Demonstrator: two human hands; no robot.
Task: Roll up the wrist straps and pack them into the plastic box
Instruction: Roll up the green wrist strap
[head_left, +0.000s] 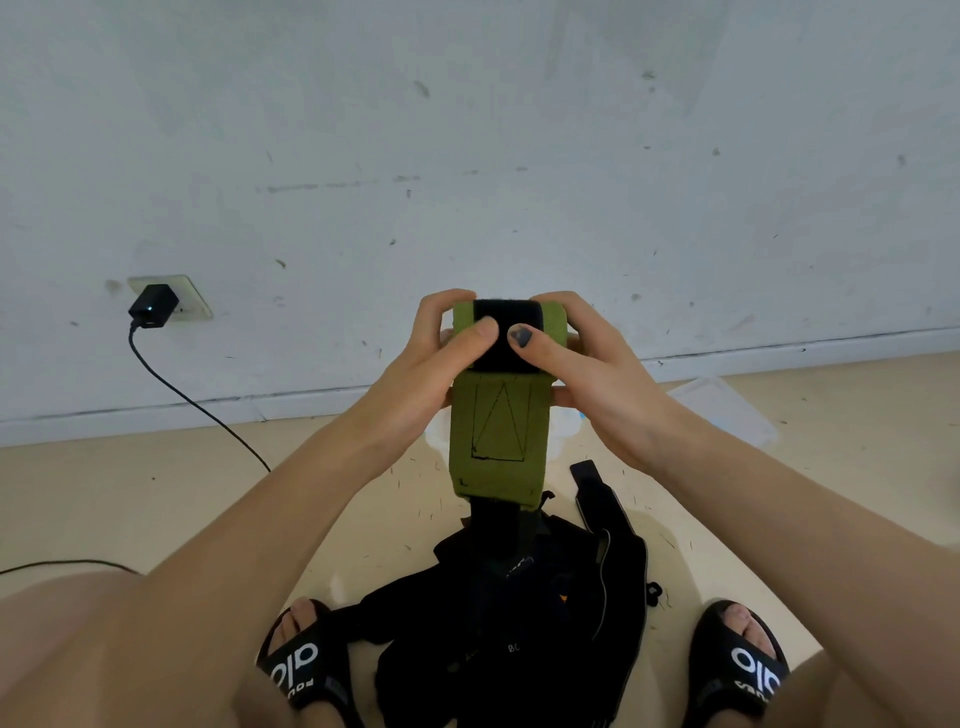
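Green wrist strap (493, 431) gripped by left hand (436, 358) and right hand (587, 374); sandals (296, 670) read "alo".

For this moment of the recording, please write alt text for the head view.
Both hands, left hand and right hand, hold a partly rolled green wrist strap in front of a white wall, thumbs pressing its black patch, the loose end hanging down. Below lie black straps on the beige floor between two black sandals; a clear plastic box sits behind the right hand.
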